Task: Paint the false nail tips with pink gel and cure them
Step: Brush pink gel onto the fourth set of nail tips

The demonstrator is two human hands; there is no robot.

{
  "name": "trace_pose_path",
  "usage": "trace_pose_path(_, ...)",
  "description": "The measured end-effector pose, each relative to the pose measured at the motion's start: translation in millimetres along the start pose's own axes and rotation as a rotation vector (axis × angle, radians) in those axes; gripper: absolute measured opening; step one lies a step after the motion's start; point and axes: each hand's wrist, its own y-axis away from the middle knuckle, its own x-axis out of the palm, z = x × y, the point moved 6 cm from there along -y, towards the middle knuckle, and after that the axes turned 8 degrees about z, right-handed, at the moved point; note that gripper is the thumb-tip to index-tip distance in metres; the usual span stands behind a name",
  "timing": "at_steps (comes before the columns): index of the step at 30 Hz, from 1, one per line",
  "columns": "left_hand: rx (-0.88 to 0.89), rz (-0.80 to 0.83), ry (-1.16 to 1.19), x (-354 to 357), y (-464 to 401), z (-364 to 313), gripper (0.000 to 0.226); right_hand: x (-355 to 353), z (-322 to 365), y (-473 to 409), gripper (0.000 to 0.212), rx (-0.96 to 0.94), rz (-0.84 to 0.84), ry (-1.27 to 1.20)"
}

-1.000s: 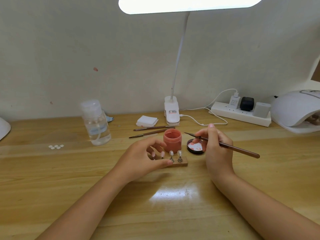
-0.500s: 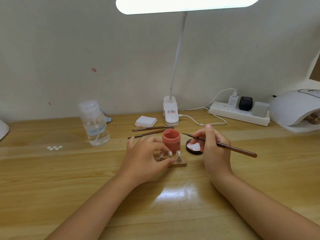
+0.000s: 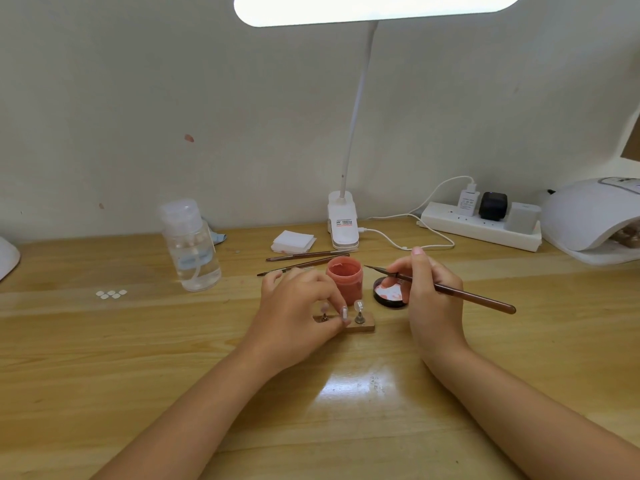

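Observation:
A small wooden holder block lies on the desk in front of me and carries false nail tips on metal pegs. One clear tip stands free at its right end. My left hand covers the block's left part, and its fingers pinch a peg with a tip. Behind the block stands an open pink gel jar. Its black lid lies to the right, smeared with pink. My right hand grips a brown brush above the lid, bristles pointing left toward the jar.
Two spare brushes lie behind the jar, beside white wipes. A clear liquid bottle stands at the left, with loose nail tips nearer the left edge. A clip lamp, a power strip and a white curing lamp line the back.
My left hand has shifted over the holder and its fingers have closed on a peg near the middle. The right hand with the brush has barely moved.

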Motion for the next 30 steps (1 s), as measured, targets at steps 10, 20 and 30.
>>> trace_pose_path(10, -0.093, -0.302, 0.519, -24, 14, 17, 0.015, 5, 6, 1, 0.027, -0.026, 0.087, 0.068)
trace_pose_path(20, -0.017, -0.377, 0.499, -24, 19, 20, 0.023, 7, 20, -7, 0.028, -0.051, 0.102, 0.077)
trace_pose_path(30, -0.004, -0.364, 0.489, -22, 18, 20, 0.026, 31, 32, -60, 0.044, -0.103, 0.253, 0.576)
